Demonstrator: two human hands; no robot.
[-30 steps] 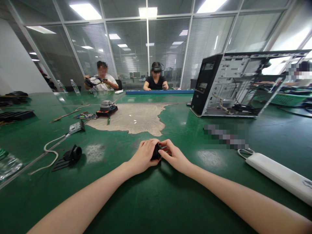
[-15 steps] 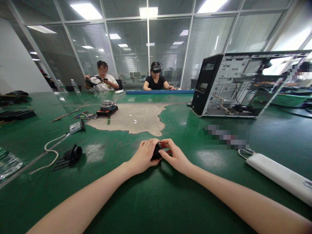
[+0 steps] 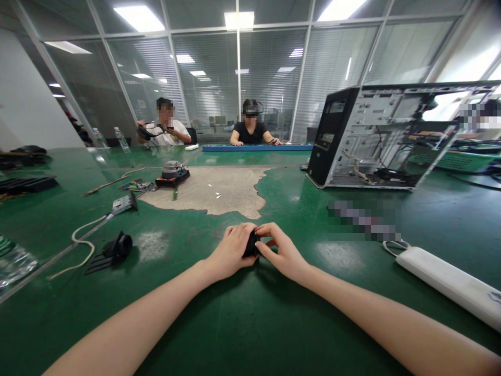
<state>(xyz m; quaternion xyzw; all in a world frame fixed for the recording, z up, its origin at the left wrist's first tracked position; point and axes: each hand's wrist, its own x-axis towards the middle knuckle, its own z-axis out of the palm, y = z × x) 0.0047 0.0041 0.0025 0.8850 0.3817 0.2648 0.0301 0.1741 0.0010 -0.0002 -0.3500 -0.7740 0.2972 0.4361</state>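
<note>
A small black part (image 3: 250, 247) is held between my two hands, low over the green tabletop in the middle of the view. My left hand (image 3: 230, 249) wraps round it from the left, with the thumb along its near side. The fingertips and thumb of my right hand (image 3: 281, 246) pinch its right edge. Fingers cover most of the part, so I cannot tell its exact kind. To the left lies a black plastic piece (image 3: 117, 247) with a round opening and slatted strips.
An open computer case (image 3: 336, 141) stands at the right, behind a white power strip (image 3: 442, 279). A metal bracket (image 3: 123, 203), a white cord (image 3: 84, 245) and a heatsink fan (image 3: 172, 172) lie leftward. A clear bottle (image 3: 15, 261) is at the left edge. Two people sit across the table.
</note>
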